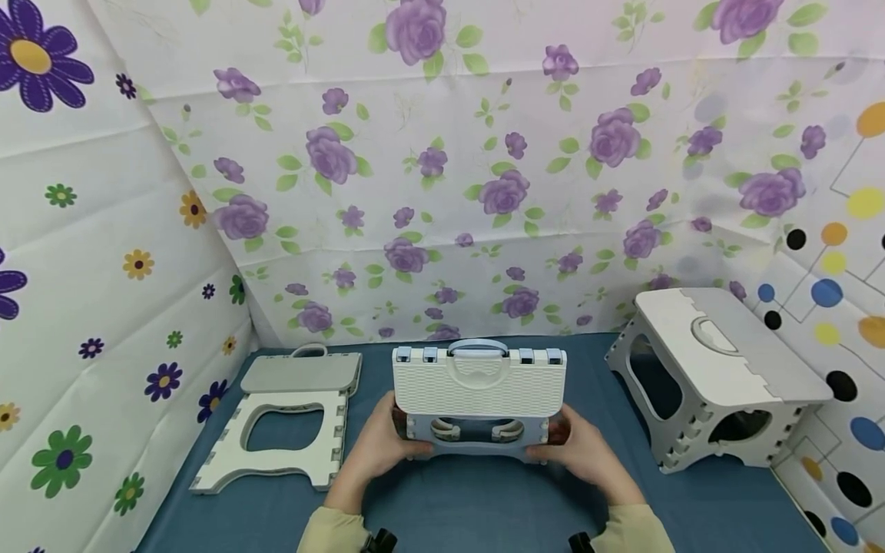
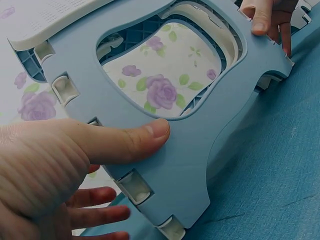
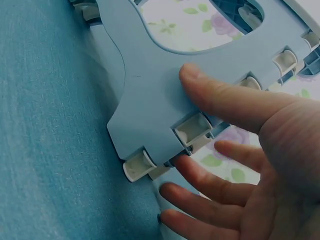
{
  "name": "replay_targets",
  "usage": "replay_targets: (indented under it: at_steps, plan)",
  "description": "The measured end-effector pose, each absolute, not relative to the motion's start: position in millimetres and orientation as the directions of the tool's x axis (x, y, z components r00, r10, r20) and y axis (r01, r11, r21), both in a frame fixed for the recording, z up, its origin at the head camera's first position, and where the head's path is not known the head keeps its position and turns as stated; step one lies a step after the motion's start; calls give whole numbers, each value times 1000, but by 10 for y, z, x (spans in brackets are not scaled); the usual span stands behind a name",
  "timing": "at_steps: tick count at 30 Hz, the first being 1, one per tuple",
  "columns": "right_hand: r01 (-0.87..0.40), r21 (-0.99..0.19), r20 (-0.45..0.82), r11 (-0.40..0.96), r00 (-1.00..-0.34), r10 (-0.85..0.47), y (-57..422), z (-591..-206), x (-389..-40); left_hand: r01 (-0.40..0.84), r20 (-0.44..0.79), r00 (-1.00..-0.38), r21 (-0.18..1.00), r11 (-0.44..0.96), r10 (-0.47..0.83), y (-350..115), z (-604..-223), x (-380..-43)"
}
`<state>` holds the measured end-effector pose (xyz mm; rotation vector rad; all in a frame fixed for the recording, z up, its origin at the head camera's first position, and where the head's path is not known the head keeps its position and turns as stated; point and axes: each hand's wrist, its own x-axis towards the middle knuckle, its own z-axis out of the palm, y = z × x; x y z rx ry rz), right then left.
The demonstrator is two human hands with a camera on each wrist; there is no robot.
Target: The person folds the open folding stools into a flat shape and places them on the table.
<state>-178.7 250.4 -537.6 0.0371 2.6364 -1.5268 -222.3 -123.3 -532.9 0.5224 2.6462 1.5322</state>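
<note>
A blue-and-white folding stool stands at the middle of the table, its white textured seat tipped toward me and its carry handle at the top. My left hand holds the left side of the blue leg panel, thumb flat on the front face and fingers behind the edge. On the other side, my right hand grips the matching edge, thumb on the panel and fingers spread behind it. White hinge tabs line both edges.
To the left, a white folding stool lies folded flat on the blue tabletop. An unfolded grey-white stool stands at the right. Flowered sheeting rises behind the table, with more patterned sheets on both sides.
</note>
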Motion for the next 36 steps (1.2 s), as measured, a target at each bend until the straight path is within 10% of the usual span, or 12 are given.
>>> replay_targets:
  at_steps: [36]
  plan:
    - [74,-808,-98,585,-995,-11,2376,-5369,-1785,245,65,-934,830,501,350,-1200,-5300,-2186]
